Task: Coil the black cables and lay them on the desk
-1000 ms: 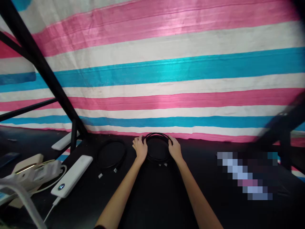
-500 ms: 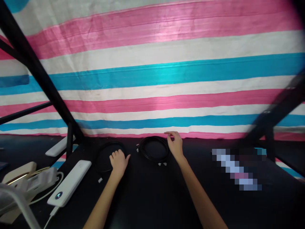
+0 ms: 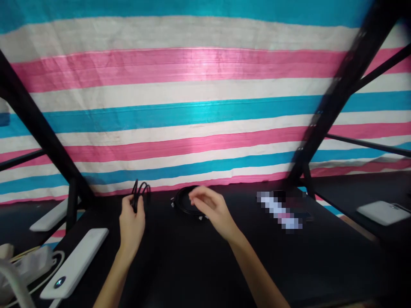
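Over black table [image 3: 192, 265], gripping black cable [image 3: 141, 193] tight w/ L hand [image 3: 131, 222]; R hand [image 3: 210, 209] fingers apart above 2nd coil [image 3: 183, 204].

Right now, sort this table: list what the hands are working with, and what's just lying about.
In hand: left hand, gripping a bunched black cable; right hand, over the coiled black cable.
Lying about: white power bank, second power bank behind it, white slab far right.

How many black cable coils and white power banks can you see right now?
Black cable coils: 2, one held up in the left hand, one lying on the table behind the right hand.
White power banks: 3.
Total: 5.
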`<state>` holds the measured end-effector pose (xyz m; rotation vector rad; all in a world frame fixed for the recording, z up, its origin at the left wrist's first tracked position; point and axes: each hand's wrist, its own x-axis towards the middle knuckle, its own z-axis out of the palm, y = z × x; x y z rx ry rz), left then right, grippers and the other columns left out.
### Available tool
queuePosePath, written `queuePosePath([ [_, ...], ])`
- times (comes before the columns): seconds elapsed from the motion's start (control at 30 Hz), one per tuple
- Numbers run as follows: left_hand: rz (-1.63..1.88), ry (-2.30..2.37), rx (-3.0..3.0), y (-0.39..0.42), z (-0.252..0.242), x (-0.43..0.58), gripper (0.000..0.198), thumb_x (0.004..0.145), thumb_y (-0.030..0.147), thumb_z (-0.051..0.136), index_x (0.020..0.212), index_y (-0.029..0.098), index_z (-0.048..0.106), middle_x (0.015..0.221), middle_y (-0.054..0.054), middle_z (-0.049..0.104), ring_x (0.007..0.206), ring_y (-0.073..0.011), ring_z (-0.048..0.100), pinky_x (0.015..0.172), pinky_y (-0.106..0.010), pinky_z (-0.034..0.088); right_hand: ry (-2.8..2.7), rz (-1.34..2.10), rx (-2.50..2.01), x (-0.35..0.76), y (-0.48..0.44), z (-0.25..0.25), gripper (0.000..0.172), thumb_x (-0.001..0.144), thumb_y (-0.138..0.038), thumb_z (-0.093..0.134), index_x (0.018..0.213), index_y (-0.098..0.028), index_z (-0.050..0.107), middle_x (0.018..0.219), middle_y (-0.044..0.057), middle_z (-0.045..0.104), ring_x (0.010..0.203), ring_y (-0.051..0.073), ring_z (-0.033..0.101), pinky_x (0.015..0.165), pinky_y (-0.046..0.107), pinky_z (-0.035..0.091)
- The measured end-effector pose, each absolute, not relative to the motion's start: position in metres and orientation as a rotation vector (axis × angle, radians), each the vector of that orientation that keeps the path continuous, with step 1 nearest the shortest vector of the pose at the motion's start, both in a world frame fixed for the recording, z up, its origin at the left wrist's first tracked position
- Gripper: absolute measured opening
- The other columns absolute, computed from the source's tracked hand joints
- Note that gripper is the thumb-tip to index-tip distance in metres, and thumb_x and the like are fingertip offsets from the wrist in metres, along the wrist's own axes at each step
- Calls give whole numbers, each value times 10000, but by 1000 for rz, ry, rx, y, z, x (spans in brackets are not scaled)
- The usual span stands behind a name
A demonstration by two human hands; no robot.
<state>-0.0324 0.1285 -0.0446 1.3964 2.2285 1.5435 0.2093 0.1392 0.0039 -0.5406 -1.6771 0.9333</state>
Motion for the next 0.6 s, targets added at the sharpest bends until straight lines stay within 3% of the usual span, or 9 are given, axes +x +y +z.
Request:
queuePosePath([
  [0.1, 2054, 1631, 1203, 97, 0, -9, 275, 806, 441, 604, 892, 208, 486, 623, 47, 466, 505, -102, 459, 460, -192, 387, -1768, 1265, -442, 234, 79, 9, 200, 914, -283, 521, 1072, -277, 644, 977, 33, 627, 882, 163, 595, 797, 305, 467],
  [0.23, 1995, 1215, 1242, 48, 24, 53, 253, 885, 438, 506, 797, 216, 423, 520, 92, 327, 414, -59, 278, 380, -156, 240, -1725, 1263, -612, 251, 27, -11, 402, 933, -331, 501, 1334, -348, 481, 1324, 52, 518, 1202, 216, 481, 1008, 386, 377],
  [0.37, 1725, 1132, 1450, 2, -2, 114, 226, 936, 430, 406, 891, 212, 449, 568, 56, 444, 481, -80, 399, 467, -198, 341, -1540, 1315, -803, 246, -2, -38, 507, 892, -418, 548, 1379, -322, 442, 1455, 50, 398, 1331, 246, 359, 1106, 452, 283],
  [0.47, 1577, 1072, 1494, -25, -18, 137, 266, 965, 416, 310, 961, 206, 473, 673, 11, 522, 570, -110, 475, 546, -236, 402, -1464, 1343, -849, 245, -18, -42, 522, 876, -433, 570, 1370, -306, 458, 1428, 47, 440, 1318, 233, 388, 1117, 433, 281],
  [0.6, 1521, 1070, 1521, -50, -19, 148, 275, 973, 397, 280, 949, 220, 489, 774, -18, 582, 651, -133, 535, 637, -266, 434, -1438, 1287, -784, 253, -37, -28, 414, 890, -421, 554, 1292, -324, 533, 1331, 38, 541, 1234, 212, 491, 1087, 415, 350],
])
